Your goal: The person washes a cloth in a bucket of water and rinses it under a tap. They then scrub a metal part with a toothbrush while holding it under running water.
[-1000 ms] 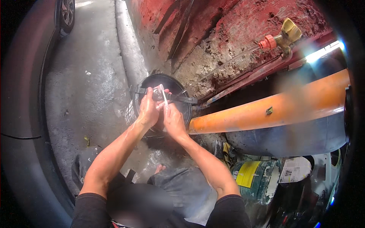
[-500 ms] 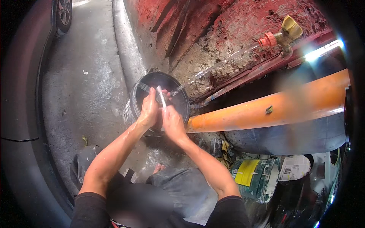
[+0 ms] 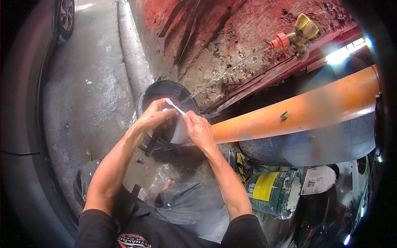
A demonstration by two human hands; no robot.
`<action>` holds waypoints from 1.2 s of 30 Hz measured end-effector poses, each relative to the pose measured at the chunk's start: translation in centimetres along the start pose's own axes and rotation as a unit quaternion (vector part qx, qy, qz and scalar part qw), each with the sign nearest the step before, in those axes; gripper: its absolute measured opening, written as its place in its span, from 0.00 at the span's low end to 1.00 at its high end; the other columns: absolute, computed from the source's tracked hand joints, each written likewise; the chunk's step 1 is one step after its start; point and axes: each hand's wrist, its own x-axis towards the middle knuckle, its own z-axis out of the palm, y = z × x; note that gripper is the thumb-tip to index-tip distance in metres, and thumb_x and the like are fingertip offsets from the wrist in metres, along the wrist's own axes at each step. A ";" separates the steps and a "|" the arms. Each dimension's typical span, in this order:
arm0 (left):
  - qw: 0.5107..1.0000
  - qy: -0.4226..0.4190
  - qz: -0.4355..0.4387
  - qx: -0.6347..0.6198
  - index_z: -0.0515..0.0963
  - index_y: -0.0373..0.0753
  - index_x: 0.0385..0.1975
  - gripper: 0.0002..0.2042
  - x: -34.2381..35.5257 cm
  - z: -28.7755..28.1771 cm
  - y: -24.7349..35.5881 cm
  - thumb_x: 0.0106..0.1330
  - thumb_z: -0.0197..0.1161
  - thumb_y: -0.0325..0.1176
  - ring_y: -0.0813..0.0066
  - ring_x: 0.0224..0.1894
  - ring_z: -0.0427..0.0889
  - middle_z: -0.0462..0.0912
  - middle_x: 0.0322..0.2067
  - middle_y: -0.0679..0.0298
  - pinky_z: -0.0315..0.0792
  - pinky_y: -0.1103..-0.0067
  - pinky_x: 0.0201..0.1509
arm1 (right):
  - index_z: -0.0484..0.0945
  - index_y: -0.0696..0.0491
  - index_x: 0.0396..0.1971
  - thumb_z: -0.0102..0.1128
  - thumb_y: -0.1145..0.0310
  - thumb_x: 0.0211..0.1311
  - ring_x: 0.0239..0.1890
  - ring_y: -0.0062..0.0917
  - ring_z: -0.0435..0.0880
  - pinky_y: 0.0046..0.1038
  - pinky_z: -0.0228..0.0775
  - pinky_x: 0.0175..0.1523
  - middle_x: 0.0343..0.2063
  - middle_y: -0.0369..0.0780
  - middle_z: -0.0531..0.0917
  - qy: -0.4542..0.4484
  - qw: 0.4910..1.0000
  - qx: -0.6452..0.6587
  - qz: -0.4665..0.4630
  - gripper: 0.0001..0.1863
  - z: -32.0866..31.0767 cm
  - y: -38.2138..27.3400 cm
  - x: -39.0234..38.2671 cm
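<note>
Over a black bucket (image 3: 142,99), both my hands are close together. My right hand (image 3: 201,130) grips a slim white toothbrush (image 3: 177,107), its head pointing up and left toward the other hand. My left hand (image 3: 154,115) is curled beside the brush head, fingers bent inward; whatever it holds is mostly hidden by them. A thin stream of water (image 3: 223,75) arcs from a brass tap (image 3: 298,36) with a red connector down into the bucket, passing just beyond my hands.
A large orange pipe (image 3: 264,118) lies right of the bucket, above a grey rounded drum (image 3: 297,149). A green paint-smeared pail (image 3: 271,192) stands lower right. A rough red wall (image 3: 231,37) rises ahead. A dark car (image 3: 25,124) borders the wet concrete floor (image 3: 91,95) at left.
My hands have drawn slightly apart, and the toothbrush is now tilted further left. The round dark piece earlier seen between my hands is out of sight. The view has shifted slightly.
</note>
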 end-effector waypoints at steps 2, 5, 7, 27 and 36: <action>1.000 0.017 -0.014 -0.022 0.73 0.36 0.48 0.13 -0.5 -0.2 0.8 0.69 0.59 0.35 0.85 0.27 0.76 0.77 0.29 0.70 0.71 0.85 0.27 | 0.73 0.53 0.35 0.47 0.55 0.72 0.32 0.54 0.79 0.50 0.67 0.34 0.27 0.52 0.81 -0.002 1.000 -0.007 0.008 0.15 -0.1 0.5 -0.3; 0.999 0.011 -0.037 -0.029 0.74 0.37 0.45 0.11 -0.9 -0.4 0.8 0.73 0.55 0.37 0.85 0.25 0.76 0.77 0.28 0.71 0.71 0.86 0.25 | 0.73 0.53 0.35 0.46 0.56 0.72 0.32 0.54 0.79 0.50 0.68 0.34 0.27 0.52 0.81 -0.010 0.996 -0.036 0.081 0.15 -0.6 -0.3 -0.7; 0.999 -0.004 -0.044 -0.027 0.74 0.38 0.44 0.10 -0.8 0.0 0.6 0.73 0.53 0.37 0.86 0.24 0.76 0.76 0.27 0.72 0.71 0.86 0.25 | 0.75 0.53 0.35 0.48 0.57 0.71 0.32 0.54 0.79 0.49 0.67 0.33 0.25 0.53 0.80 0.009 0.999 -0.022 0.038 0.14 0.1 -0.9 -0.1; 0.953 0.121 -0.111 -0.253 0.73 0.33 0.50 0.13 0.7 -0.4 -4.3 0.72 0.53 0.33 0.75 0.35 0.78 0.80 0.35 0.63 0.73 0.74 0.35 | 0.72 0.54 0.42 0.42 0.50 0.75 0.11 0.21 0.72 0.24 0.63 0.14 0.15 0.32 0.70 -0.044 0.819 0.462 0.337 0.21 2.6 2.6 0.0; 0.964 0.169 -0.173 -0.115 0.72 0.40 0.39 0.18 1.6 2.2 -4.4 0.77 0.41 0.47 0.73 0.24 0.74 0.75 0.25 0.64 0.70 0.73 0.26 | 0.71 0.54 0.41 0.41 0.49 0.74 0.10 0.25 0.73 0.29 0.66 0.15 0.13 0.33 0.69 -0.046 0.774 0.503 0.382 0.21 2.3 4.8 -0.3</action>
